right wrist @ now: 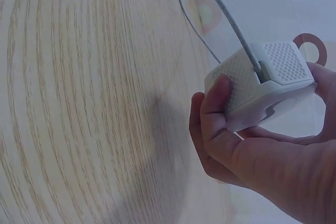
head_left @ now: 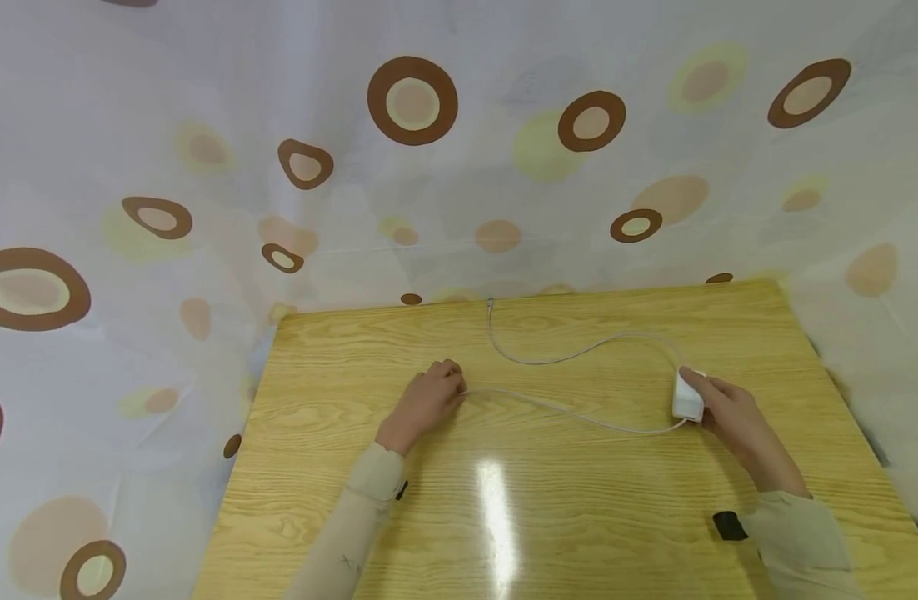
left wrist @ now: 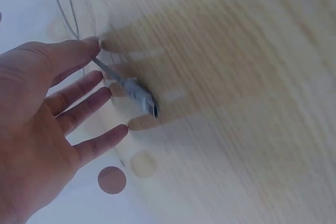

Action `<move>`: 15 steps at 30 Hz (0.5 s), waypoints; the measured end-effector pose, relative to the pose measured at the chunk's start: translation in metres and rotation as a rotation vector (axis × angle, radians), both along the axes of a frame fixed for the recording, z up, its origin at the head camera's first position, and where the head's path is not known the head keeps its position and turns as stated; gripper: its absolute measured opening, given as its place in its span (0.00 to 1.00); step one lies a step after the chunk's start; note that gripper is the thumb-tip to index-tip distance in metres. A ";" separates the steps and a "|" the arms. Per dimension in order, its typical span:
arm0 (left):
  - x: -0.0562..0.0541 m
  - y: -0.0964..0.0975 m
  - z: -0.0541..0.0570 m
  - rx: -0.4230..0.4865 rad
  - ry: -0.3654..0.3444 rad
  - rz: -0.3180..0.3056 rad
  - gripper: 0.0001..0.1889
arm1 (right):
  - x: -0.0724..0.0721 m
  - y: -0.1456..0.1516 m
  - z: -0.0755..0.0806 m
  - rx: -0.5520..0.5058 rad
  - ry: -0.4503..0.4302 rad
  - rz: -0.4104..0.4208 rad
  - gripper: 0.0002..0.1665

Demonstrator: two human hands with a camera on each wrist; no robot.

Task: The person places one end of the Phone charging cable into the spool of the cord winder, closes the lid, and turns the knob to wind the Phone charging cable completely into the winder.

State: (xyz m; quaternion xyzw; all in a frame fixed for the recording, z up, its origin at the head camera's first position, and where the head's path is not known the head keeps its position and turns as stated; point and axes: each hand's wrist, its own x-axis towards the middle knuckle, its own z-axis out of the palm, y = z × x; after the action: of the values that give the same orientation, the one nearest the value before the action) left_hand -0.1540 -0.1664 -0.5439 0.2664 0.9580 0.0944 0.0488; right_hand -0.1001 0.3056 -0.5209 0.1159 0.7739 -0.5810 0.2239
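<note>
The corded block (head_left: 687, 403) is white, with a fine dotted grid textured on some faces in the right wrist view. The cable (head_left: 534, 363) is pale, white to light grey, its plug (left wrist: 138, 96) light grey with a silvery tip. Streaky yellow-tan wood grain covers the tabletop (head_left: 594, 508). The backdrop cloth (head_left: 459, 187) is off-white, printed with brown rings around peach or cream centres and pale yellow and peach spots; the sleeves (head_left: 339, 533) are beige, the wrist piece (head_left: 730, 526) black

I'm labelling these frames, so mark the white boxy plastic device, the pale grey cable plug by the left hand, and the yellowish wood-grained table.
White device (head_left: 686, 401): head view, face toward camera.
Cable plug (left wrist: 136, 94): left wrist view, middle of housing.
Table (head_left: 579, 492): head view, bare top.
</note>
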 end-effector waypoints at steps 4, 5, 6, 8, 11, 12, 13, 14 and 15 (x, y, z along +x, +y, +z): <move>-0.007 0.001 0.001 -0.027 0.040 -0.007 0.05 | 0.001 -0.002 0.000 -0.002 -0.003 0.017 0.54; -0.008 0.002 0.002 -0.031 0.053 -0.008 0.05 | 0.001 -0.003 0.000 -0.001 -0.001 0.022 0.54; -0.010 0.003 0.002 -0.040 0.066 -0.011 0.05 | 0.001 -0.004 0.000 0.001 0.001 0.028 0.54; -0.013 0.005 0.002 -0.067 0.096 -0.017 0.06 | 0.002 -0.005 -0.001 0.019 0.008 0.042 0.54; -0.017 0.009 0.001 -0.115 0.120 -0.020 0.08 | 0.002 -0.006 -0.002 0.046 0.016 0.050 0.53; -0.019 0.010 0.000 -0.134 0.125 -0.019 0.10 | 0.002 -0.007 -0.002 0.051 0.017 0.050 0.53; -0.021 0.012 -0.001 -0.146 0.127 -0.019 0.11 | 0.002 -0.007 -0.002 0.057 0.018 0.050 0.54; -0.023 0.013 -0.002 -0.153 0.133 -0.019 0.12 | 0.002 -0.008 -0.002 0.053 0.015 0.045 0.55; -0.024 0.015 -0.003 -0.153 0.133 -0.017 0.13 | 0.002 -0.009 -0.001 0.046 0.008 0.037 0.56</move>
State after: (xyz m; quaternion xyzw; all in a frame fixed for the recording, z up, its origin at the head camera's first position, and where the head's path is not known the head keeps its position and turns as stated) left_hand -0.1782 -0.1517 -0.5468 0.2755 0.9613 0.0026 0.0061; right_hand -0.0978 0.2966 -0.5223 0.1041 0.7901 -0.5592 0.2287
